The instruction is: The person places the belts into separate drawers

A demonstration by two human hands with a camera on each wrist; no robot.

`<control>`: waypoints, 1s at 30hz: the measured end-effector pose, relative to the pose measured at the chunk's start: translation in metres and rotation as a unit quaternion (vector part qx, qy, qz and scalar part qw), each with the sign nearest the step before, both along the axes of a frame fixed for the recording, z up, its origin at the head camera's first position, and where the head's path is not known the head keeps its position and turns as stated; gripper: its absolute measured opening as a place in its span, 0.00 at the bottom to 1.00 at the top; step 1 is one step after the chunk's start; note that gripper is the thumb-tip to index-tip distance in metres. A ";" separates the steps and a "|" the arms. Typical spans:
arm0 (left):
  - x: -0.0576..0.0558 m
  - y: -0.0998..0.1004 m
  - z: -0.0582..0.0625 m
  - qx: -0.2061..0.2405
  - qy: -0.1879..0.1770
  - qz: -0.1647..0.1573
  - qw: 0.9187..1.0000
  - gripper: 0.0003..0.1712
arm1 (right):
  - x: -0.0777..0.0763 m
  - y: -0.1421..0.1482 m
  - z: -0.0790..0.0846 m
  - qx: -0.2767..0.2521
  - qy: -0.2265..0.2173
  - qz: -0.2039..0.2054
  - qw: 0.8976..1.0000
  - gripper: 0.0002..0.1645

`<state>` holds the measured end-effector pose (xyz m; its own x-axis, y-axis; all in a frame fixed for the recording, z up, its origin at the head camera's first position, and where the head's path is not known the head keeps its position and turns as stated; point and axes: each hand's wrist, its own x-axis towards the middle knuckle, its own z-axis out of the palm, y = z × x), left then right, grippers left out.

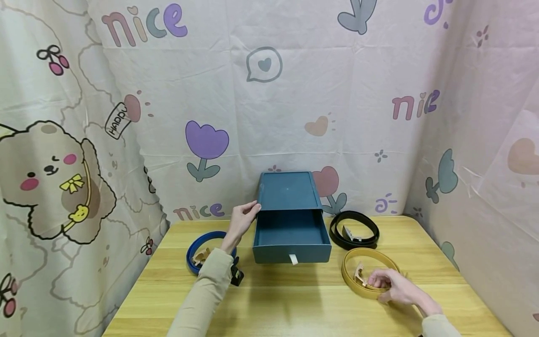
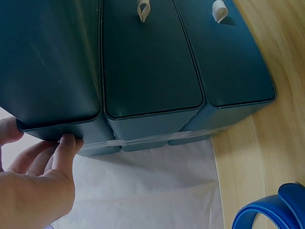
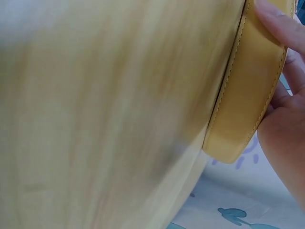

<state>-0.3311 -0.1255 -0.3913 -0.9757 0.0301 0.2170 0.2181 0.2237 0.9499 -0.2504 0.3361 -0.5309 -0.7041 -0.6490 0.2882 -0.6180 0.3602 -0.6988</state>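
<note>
A dark teal drawer box (image 1: 290, 192) stands at the back of the table with its top drawer (image 1: 291, 253) pulled out, the inside bare. My left hand (image 1: 243, 220) holds the box's upper left edge, the thumb on top and fingers against the side (image 2: 69, 143). At the right, my right hand (image 1: 393, 285) grips a coiled yellow belt (image 1: 351, 281) by its near side. In the right wrist view, the thumb (image 3: 281, 24) lies on the stitched strap (image 3: 243, 90). The belt's buckle (image 1: 359, 275) shows inside the coil.
A coiled blue belt (image 1: 191, 248) lies left of the box, partly behind my left forearm. Behind the yellow belt lies a coiled black belt (image 1: 353, 215). Two lower drawers (image 2: 152, 57) with white pull tabs show in the left wrist view. Patterned cloth (image 1: 273, 112) hangs around the table.
</note>
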 end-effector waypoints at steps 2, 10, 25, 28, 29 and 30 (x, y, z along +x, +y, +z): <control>0.000 0.000 -0.001 -0.001 0.001 0.000 1.000 0.27 | 0.000 0.002 0.000 -0.003 -0.003 0.002 1.000 0.23; 0.000 -0.001 -0.002 0.000 -0.008 -0.002 1.000 0.27 | 0.003 0.006 0.004 -0.006 0.026 -0.018 0.999 0.22; 0.001 0.000 0.001 0.001 -0.004 0.001 1.000 0.27 | 0.008 0.013 0.030 -0.014 0.018 -0.070 0.997 0.18; 0.000 0.000 0.000 -0.001 -0.004 0.003 1.000 0.26 | 0.009 0.013 0.037 -0.014 0.022 -0.073 0.997 0.18; -0.001 0.000 0.000 -0.003 -0.002 0.004 1.000 0.26 | 0.009 0.013 0.040 -0.014 0.025 -0.075 0.997 0.18; -0.001 0.000 -0.001 -0.005 -0.001 0.004 1.000 0.26 | 0.009 0.013 0.042 -0.014 0.027 -0.077 0.997 0.18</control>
